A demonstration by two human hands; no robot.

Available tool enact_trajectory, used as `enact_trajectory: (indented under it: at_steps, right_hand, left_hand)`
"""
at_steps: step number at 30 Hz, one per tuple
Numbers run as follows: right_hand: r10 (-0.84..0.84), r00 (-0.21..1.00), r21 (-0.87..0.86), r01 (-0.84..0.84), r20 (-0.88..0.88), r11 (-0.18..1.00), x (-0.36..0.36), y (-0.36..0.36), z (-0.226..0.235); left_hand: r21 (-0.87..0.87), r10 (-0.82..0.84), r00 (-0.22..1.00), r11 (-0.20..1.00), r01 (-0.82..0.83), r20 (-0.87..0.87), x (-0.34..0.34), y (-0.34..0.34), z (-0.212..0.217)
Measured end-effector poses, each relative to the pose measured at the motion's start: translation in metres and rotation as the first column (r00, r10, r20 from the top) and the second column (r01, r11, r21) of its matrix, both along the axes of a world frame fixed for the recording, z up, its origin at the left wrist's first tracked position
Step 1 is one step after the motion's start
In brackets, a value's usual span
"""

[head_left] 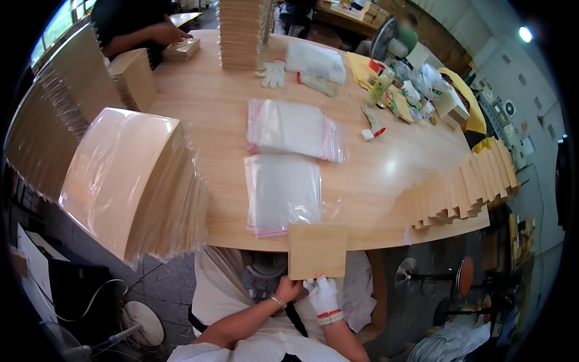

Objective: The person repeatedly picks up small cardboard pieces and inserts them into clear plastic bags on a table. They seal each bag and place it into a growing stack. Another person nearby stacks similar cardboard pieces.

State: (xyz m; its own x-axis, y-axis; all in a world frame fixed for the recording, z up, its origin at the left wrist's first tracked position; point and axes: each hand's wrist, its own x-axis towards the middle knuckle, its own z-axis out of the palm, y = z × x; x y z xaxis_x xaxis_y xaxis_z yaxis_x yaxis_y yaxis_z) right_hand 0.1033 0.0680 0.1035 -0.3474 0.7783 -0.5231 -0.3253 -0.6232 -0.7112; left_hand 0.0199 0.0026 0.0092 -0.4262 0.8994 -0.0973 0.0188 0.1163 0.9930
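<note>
A flat, square light-brown board (318, 250) stands at the table's near edge, just in front of my body. My right hand (324, 295), in a white glove with a red cuff, grips its lower edge. At the lower left corner, my bare left hand (288, 289) is closed on the board, its fingertips partly hidden behind it. Just beyond the board lies a pile of clear plastic bags (283, 190). A second pile of clear bags with pink edges (289, 128) lies behind that one.
Plastic-wrapped boards (120, 175) rise in tall stacks on the left. Unwrapped brown boards (464, 184) stand in a leaning row at right. White gloves (272, 73), a bottle (379, 88) and bags lie farther back. Another person's hand (169, 33) touches a small wrapped stack (182, 49).
</note>
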Motion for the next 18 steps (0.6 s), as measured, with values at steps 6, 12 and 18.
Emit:
enact_trajectory:
  at_steps: [6, 12, 18]
  right_hand:
    - [-0.028, 0.998, -0.057, 0.031, 0.063, 0.998, -0.004, -0.002, 0.020]
    - [-0.037, 0.999, -0.048, 0.038, 0.023, 0.998, -0.013, 0.026, 0.017]
    - [0.074, 0.996, 0.022, -0.073, -0.048, 0.997, -0.029, 0.049, 0.021]
  left_hand:
    - [-0.040, 0.019, 0.981, 0.999, -0.012, 0.193, 0.012, 0.001, -0.019]
    - [0.002, 0.089, 0.981, 0.996, -0.091, 0.174, 0.014, 0.000, 0.010]
    - [0.025, 0.103, 0.945, 0.993, -0.117, 0.311, 0.011, 0.009, 0.011]
